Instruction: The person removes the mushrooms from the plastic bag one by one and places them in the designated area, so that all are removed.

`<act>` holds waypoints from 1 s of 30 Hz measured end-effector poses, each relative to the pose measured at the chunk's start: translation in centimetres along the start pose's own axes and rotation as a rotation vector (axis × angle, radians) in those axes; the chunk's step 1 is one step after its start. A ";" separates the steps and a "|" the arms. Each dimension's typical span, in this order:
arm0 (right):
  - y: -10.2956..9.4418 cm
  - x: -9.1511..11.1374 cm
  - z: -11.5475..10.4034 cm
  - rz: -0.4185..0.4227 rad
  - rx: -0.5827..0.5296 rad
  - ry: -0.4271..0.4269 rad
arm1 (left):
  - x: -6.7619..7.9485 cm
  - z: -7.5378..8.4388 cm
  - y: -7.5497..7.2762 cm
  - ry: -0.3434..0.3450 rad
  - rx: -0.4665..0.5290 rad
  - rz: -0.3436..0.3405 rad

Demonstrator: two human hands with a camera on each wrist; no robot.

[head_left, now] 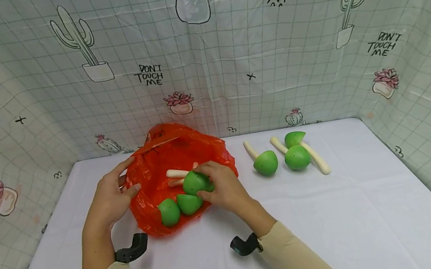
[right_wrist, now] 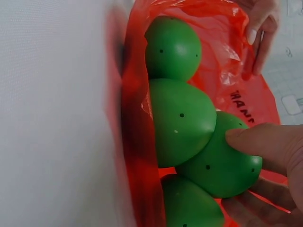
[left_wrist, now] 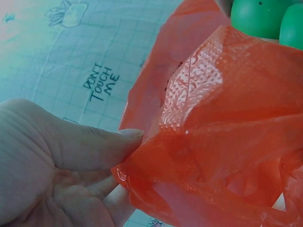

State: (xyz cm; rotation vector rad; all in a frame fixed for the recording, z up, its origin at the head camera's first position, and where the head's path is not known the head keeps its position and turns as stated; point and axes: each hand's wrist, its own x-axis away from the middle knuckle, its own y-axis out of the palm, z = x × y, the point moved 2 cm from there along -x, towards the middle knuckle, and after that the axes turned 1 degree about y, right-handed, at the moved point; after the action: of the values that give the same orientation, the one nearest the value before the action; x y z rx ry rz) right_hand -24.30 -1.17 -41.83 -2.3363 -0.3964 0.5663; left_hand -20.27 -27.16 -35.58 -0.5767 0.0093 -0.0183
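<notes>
A red plastic bag (head_left: 175, 149) lies on the table with its mouth facing the person. My left hand (head_left: 110, 198) pinches the bag's left edge; in the left wrist view its thumb (left_wrist: 94, 146) lies over the plastic with fingers behind. Inside the bag are several toy mushrooms with green, dark-dotted domed caps and cream stems. My right hand (head_left: 222, 186) grips one toy mushroom (head_left: 194, 182) by its cap, thumb and fingers on either side. Two more caps, a left one (head_left: 169, 212) and a middle one (head_left: 188, 203), sit at the bag's front rim.
Right of the bag, one green toy mushroom (head_left: 266, 163) lies alone. Farther right, two others, a front one (head_left: 297, 157) and a back one (head_left: 295, 138), lie with stems crossing. White cloth covers the table (head_left: 364, 214); a printed curtain (head_left: 247, 42) stands behind and at both sides.
</notes>
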 end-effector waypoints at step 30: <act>-0.9 0.2 -0.9 0.109 -0.070 -0.113 | 0.1 -0.1 -0.2 0.012 0.001 0.002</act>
State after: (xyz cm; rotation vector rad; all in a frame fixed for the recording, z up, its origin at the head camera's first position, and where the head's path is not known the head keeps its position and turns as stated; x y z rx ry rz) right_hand -23.76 -0.91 -40.66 -2.4113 -0.3471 0.7502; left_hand -20.13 -27.34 -35.56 -0.5757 0.0213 -0.0195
